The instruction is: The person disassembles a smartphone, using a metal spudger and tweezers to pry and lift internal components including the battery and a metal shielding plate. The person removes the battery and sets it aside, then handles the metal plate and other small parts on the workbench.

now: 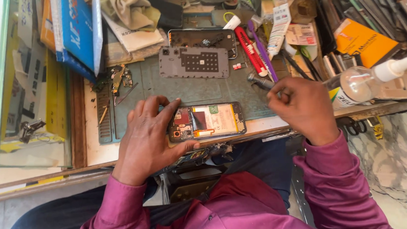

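An opened phone (213, 120) lies face down near the front edge of the grey work mat (175, 90), its battery and circuit board exposed. My left hand (147, 137) rests on its left end, fingers spread over the top and thumb under the bottom edge. My right hand (301, 105) is closed around a metal screwdriver (260, 81), whose handle sticks out to the upper left. A grey inner cover plate (194, 62) and another opened phone shell (202, 36) lie further back on the mat.
A red utility knife (251, 50), a purple tool (262, 50) and a white tube (277, 29) lie at the back right. A clear bottle (362, 82) lies right of my right hand. Blue and yellow boxes (74, 31) stack at the left. Small circuit parts (119, 79) sit on the mat's left.
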